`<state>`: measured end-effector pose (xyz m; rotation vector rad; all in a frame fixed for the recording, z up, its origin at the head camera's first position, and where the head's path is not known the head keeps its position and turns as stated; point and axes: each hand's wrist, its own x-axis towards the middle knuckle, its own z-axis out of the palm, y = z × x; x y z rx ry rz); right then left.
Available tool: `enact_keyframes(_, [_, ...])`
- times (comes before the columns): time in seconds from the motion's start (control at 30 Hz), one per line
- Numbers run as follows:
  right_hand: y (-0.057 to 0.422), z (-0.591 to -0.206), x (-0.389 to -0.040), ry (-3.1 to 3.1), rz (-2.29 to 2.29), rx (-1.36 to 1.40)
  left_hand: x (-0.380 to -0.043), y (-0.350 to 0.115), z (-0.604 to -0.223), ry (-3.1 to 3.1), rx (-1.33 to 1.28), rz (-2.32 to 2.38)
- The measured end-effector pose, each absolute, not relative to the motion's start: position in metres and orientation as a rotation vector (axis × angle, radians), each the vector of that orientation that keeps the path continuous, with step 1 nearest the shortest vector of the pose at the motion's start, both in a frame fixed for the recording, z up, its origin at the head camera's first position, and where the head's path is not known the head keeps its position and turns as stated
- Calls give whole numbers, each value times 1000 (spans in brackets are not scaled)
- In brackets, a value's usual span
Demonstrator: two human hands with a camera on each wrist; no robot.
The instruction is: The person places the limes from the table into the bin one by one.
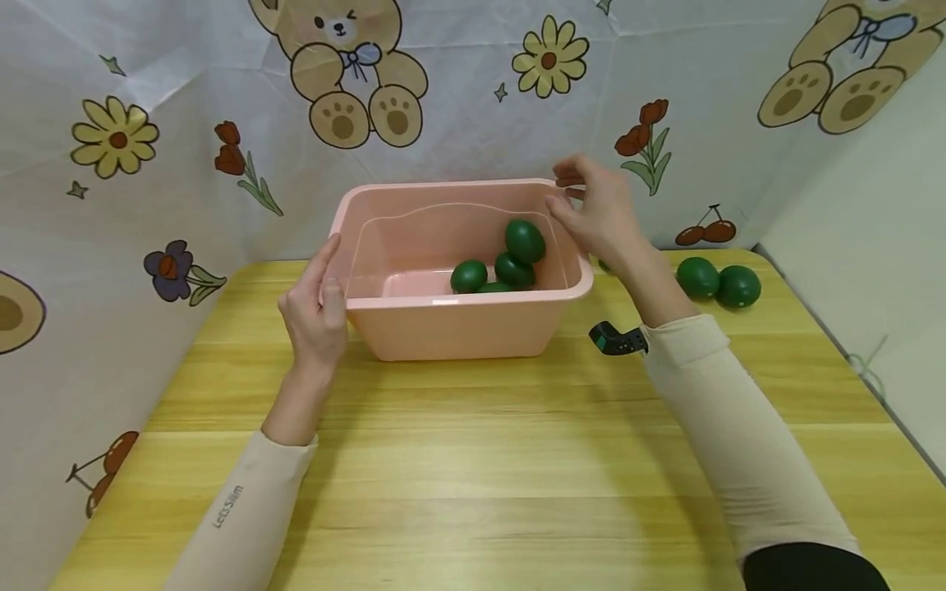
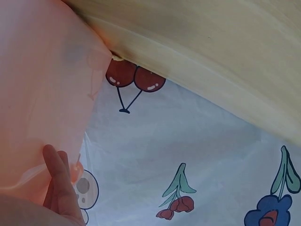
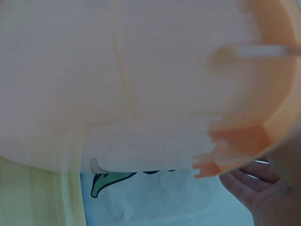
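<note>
A pink plastic bin stands toward the back of the table, several dark green egg-shaped things bunched in its right part. My left hand grips the bin's left side by the rim; in the left wrist view its fingers lie along the outer wall. At the back right corner, my right hand holds the rim, thumb toward the inside and fingers bent over behind. The right wrist view shows those fingers close under the rim, beside a small orange-pink clip.
Two more green egg-shaped things lie on the wooden table, right of the bin, and part of another shows behind my right wrist. A printed white cloth hangs close behind the bin. A pale wall borders the right.
</note>
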<state>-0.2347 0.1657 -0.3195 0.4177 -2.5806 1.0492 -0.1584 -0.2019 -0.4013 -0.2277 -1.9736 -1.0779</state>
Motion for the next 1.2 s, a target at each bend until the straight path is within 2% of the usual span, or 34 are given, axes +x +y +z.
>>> enact_keyframes(0.47, [213,-336,-222,-2609,1046,286,-159,-199,-402,-1964,-232,-1099])
enact_keyframes(0.77, [274,-359,-209,-2680,991,40,-160,-197,-401,-1966,-237,-1103])
enact_keyframes(1.0, [334,-379,-200,-2727,895,-63,-160,-196,-401,-1976,-237,-1101])
enact_keyframes(1.2, [367,-383,-193,-2799,856,-129,-159,-200,-402,-1974,-209,-1092])
